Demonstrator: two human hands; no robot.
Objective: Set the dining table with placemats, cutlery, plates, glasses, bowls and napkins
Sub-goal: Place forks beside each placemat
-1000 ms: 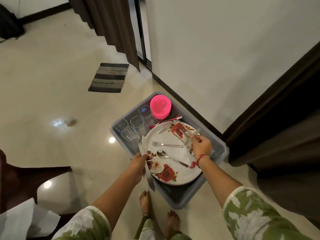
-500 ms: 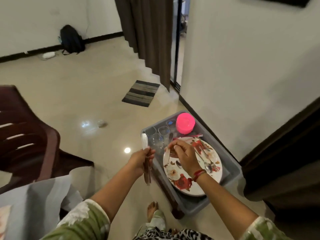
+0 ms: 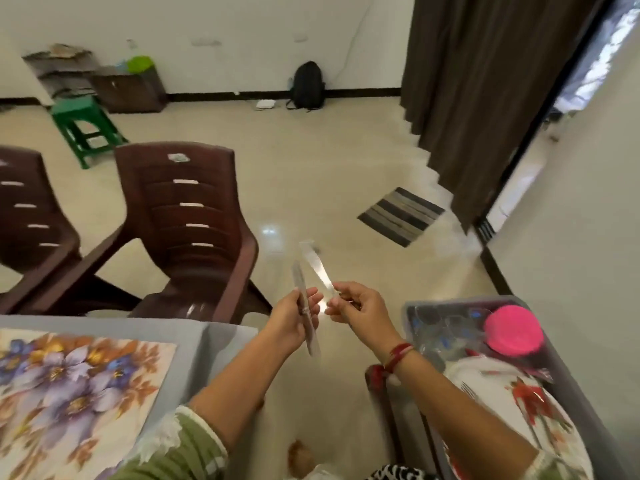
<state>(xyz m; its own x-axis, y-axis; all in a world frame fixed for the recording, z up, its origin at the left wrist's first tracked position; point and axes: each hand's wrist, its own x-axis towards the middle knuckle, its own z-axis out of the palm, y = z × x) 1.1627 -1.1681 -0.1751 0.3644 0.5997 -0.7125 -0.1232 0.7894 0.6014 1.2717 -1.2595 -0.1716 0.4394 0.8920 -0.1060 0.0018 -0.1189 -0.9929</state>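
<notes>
My left hand (image 3: 294, 320) grips a metal knife (image 3: 304, 306) upright, its ends motion-blurred. My right hand (image 3: 360, 308) pinches a second piece of cutlery (image 3: 317, 265) that points up and to the left; blur hides what kind it is. Both hands hang above the floor between the table and the grey tub (image 3: 575, 382). In the tub lie a floral plate (image 3: 519, 403) with cutlery on it, a pink bowl (image 3: 513, 329) upside down and several glasses (image 3: 446, 323). A floral placemat (image 3: 76, 396) lies on the grey table (image 3: 194, 344) at lower left.
Two brown plastic chairs (image 3: 194, 223) stand at the table's far side. A green stool (image 3: 85, 129), a dark cabinet (image 3: 128, 88) and a black backpack (image 3: 308, 85) sit by the back wall. A striped mat (image 3: 401, 216) lies before the brown curtain (image 3: 485, 91).
My view has swung left from the tub toward the table. My right hand has lifted a piece of cutlery off the plate and now holds it up beside my left hand.
</notes>
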